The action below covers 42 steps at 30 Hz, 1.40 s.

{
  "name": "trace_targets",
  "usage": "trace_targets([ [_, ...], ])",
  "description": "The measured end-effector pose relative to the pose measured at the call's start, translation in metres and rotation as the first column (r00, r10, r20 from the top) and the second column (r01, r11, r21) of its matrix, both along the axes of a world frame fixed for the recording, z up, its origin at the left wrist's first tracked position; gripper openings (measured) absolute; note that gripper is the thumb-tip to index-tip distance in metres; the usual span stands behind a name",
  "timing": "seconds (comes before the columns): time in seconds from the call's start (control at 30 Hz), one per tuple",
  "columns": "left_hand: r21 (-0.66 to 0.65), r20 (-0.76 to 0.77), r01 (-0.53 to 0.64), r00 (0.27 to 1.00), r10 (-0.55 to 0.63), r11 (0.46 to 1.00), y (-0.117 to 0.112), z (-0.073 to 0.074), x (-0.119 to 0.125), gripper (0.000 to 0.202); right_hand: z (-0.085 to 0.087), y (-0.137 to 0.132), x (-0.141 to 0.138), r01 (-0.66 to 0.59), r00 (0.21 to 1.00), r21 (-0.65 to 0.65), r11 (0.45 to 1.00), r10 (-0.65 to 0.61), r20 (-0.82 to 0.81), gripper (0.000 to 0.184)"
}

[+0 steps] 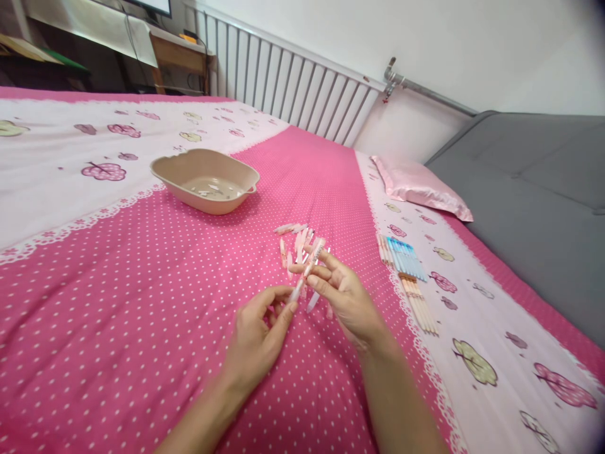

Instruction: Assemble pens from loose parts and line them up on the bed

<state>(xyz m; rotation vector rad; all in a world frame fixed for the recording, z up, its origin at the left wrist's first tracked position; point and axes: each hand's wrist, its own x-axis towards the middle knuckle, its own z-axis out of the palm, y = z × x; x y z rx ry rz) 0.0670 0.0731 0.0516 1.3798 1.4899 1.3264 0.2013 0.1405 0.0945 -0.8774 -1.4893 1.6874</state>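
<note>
A slim pale pink and white pen is held slantwise between my two hands over the bed. My left hand pinches its lower, whitish end between thumb and fingertips. Higher up, the fingers and thumb of my right hand close around the barrel. Just beyond and beneath my hands lies a loose heap of pink and white pen parts, partly covered by my right hand. To the right, blue pens lie side by side in a row, with peach-coloured pens lined up nearer to me.
A beige plastic basin with several small pale pieces inside stands ahead on the left. The pink dotted bedspread has soft folds. A pink pillow rests by the grey headboard. Beyond the bed are a white radiator and a desk.
</note>
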Motion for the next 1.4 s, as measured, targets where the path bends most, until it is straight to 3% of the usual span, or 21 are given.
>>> trace_targets([
  [0.37,0.007,-0.008,-0.005,1.000,0.005,1.000,-0.001,-0.002,0.001,0.026,-0.002,0.001,-0.004,0.104,0.995,-0.032,0.994,-0.104,0.013,0.043],
  [0.6,0.001,-0.012,-0.012,1.000,0.012,1.000,-0.001,-0.002,0.000,0.026,-0.007,0.003,-0.004,0.126,0.992,-0.029,0.992,-0.125,0.020,0.047],
  [1.07,-0.003,-0.012,-0.018,1.000,0.018,1.000,-0.001,-0.003,0.001,0.027,-0.014,0.003,-0.007,0.203,0.977,0.066,0.977,-0.207,0.060,0.047],
  [1.2,0.017,0.004,-0.008,1.000,0.008,1.000,-0.001,-0.003,0.000,0.027,-0.011,0.003,-0.006,0.171,0.984,0.032,0.985,-0.173,0.034,0.048],
  [1.4,0.035,0.027,0.026,0.999,-0.027,0.999,-0.001,-0.002,0.000,0.028,-0.006,0.003,-0.001,0.028,0.997,-0.014,1.000,-0.028,-0.068,0.044],
])
